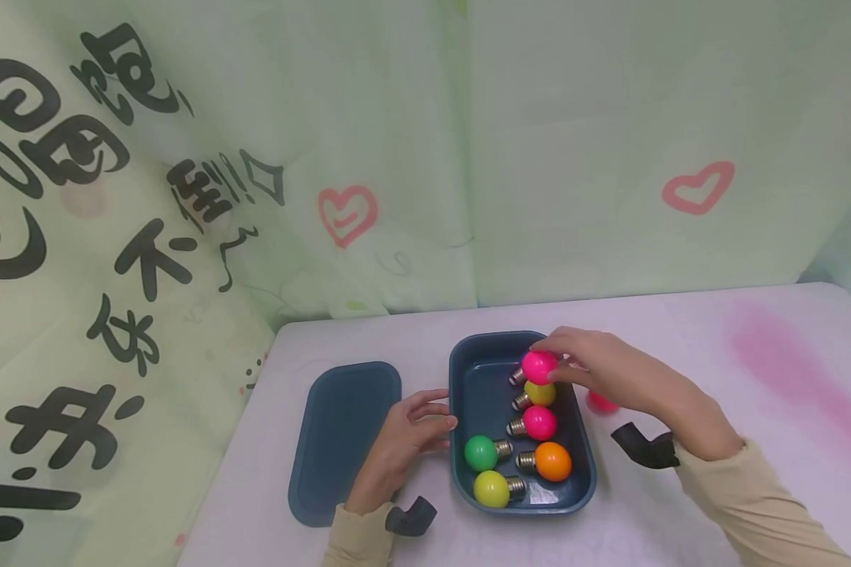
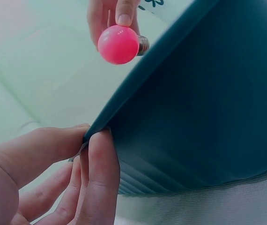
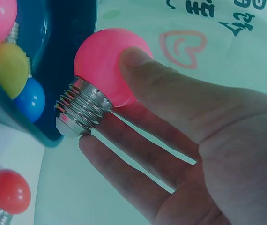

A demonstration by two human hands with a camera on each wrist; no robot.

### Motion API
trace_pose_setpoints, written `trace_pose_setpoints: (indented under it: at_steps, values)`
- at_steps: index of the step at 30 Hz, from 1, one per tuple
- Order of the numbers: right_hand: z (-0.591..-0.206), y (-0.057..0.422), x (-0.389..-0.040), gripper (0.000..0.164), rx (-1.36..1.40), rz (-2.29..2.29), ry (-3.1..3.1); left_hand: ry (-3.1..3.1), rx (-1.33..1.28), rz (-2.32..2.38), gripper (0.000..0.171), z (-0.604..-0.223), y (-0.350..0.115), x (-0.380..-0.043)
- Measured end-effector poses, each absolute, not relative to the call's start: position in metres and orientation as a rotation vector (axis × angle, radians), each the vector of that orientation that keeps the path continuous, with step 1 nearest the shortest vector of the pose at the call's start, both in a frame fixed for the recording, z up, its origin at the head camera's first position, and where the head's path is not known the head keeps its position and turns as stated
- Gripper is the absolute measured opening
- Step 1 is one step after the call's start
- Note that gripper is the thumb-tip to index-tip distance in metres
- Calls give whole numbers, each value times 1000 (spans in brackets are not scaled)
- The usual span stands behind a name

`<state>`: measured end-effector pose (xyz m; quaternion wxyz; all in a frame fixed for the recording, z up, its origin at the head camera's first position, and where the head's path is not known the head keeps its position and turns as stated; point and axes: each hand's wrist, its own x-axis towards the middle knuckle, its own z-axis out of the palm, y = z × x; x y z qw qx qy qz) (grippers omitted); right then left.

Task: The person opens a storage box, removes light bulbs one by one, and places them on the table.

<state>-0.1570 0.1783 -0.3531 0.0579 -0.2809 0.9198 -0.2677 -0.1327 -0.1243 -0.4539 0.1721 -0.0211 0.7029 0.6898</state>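
Observation:
A pink light bulb (image 1: 540,368) with a silver screw base is pinched in my right hand (image 1: 613,370), over the far right part of a dark blue plastic bin (image 1: 478,378). The right wrist view shows the thumb on the bulb's globe and fingers behind it. My left hand (image 1: 407,441) grips the bin's left rim between thumb and fingers. Inside the bin lie a green bulb (image 1: 481,453), two yellow bulbs, an orange bulb (image 1: 553,461) and another pink bulb (image 1: 540,423). A blue bulb (image 3: 31,101) shows there only in the right wrist view.
Flat on the white table (image 1: 255,504), left of the bin, lies a dark blue lid (image 1: 336,441). A red bulb (image 1: 601,403) rests on the table right of the bin, partly behind my right hand. A pale green curtain (image 1: 574,157) hangs behind.

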Motion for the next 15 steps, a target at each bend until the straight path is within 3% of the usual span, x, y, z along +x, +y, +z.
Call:
trace_pose_setpoints:
  at_steps: [15]
  values:
    - [-358,205,-159,45,-686,-812,2808,1995,-62,1953,51,-454,-125,-133]
